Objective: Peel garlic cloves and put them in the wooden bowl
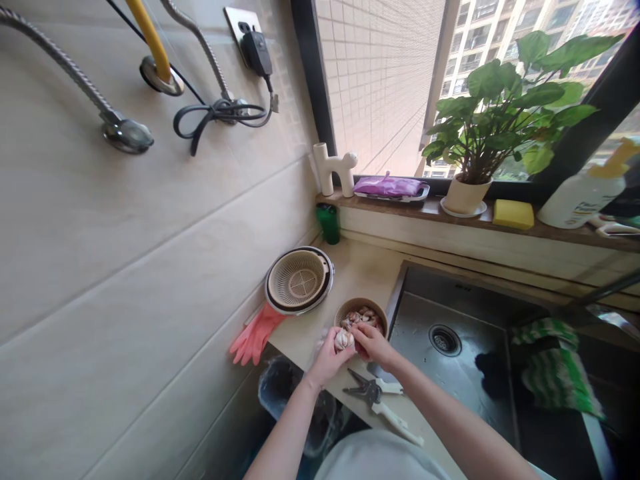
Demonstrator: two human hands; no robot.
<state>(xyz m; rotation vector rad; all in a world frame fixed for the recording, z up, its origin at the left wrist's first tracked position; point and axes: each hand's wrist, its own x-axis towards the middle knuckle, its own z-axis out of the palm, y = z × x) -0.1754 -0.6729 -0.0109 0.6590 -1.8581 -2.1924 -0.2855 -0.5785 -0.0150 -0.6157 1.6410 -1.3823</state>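
Note:
A whitish garlic bulb (343,341) sits in my left hand (326,363), whose fingers and thumb close around it. My right hand (374,344) is bent in against the bulb's right side, its fingers curled together over the near rim of a tan bowl (384,313). Its fingertips are partly hidden, so any small piece between them does not show. Pinkish garlic cloves (361,316) lie in that bowl. Just below my hands, scissors-like shears (373,392) with white handles lie spread on the counter.
Left of the bowl are a beige strainer basket (300,279) and pink rubber gloves (257,335) at the counter edge. A lined bin (277,387) stands below. The steel sink (425,313) is on the right, with a green striped cloth (555,367). A green cup (328,223) stands behind.

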